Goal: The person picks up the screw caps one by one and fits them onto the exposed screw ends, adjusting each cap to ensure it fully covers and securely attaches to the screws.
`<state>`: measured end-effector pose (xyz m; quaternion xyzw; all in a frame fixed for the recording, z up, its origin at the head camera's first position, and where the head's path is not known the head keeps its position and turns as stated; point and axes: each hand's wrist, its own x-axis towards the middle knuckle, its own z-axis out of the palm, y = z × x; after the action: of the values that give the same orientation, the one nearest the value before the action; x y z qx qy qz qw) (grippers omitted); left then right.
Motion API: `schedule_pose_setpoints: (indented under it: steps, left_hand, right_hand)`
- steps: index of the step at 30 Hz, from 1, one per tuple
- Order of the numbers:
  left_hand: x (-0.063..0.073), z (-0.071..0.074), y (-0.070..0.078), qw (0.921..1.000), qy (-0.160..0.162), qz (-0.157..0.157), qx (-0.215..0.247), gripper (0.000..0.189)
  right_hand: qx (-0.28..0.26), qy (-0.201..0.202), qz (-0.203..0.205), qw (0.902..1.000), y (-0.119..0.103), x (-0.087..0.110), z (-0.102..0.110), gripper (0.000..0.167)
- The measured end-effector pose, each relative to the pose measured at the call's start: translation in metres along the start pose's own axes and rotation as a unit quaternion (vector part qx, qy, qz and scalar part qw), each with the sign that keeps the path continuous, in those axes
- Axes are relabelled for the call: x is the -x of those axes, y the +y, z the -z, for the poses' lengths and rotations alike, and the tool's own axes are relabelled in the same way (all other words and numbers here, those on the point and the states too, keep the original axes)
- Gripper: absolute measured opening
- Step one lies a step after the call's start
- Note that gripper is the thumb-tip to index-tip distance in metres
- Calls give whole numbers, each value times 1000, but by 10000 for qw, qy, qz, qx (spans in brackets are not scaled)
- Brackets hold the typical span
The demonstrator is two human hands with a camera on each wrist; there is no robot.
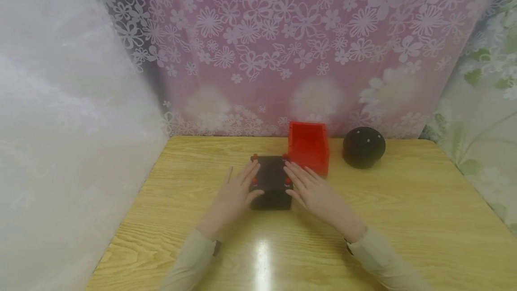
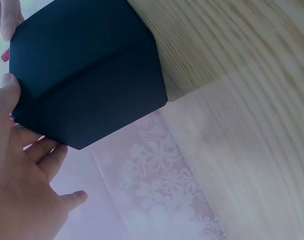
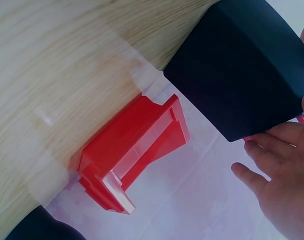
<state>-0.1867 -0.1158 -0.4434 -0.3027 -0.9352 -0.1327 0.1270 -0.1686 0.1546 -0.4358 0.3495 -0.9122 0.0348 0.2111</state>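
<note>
A black box [image 1: 271, 199] with red knobs near its top corners, one of them a near red knob [image 1: 287, 181], stands on the wooden table. My left hand [image 1: 234, 196] lies at its left edge, fingers stretched forward and fingertips by the far left knob. Mirroring it, my right hand [image 1: 319, 194] touches the right edge with extended fingers. In the left wrist view the thumb meets the top edge of the black box [image 2: 87, 65]. Seen from the right wrist, fingertips rest along the rim of the black box [image 3: 242, 70].
An open red bin [image 1: 319, 165] stands just behind and right of the box. Farther right is a rounded black object [image 1: 363, 149] with several small pale dots. The wooden table [image 1: 181, 169] ends at a pink flowered curtain [image 1: 258, 57].
</note>
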Motion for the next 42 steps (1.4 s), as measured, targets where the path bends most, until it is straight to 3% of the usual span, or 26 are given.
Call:
schedule_pose_setpoints:
  steps: [9, 22, 27, 34, 42]
  left_hand:
    - [-1, 0, -7, 9998, -39, 63, -158, 73]
    - [-1, -4, -8, 9978, 368, 495, -222, 71]
    - [-4, -4, -9, 9974, 419, 530, -259, 70]
    - [-11, -6, -11, 9971, 501, 467, -340, 69]
    - [-20, -6, -16, 9974, 367, 616, -77, 69]
  right_hand:
    - [89, -116, -81, 9999, -1, -7, -2, 70]
    - [-24, -64, -194, 9998, 2, -17, -8, 67]
    - [57, 148, -123, 9998, 6, -24, -13, 67]
    - [138, 599, 49, 9981, 11, -32, -18, 85]
    - [112, 393, -43, 9992, 16, -37, -19, 84]
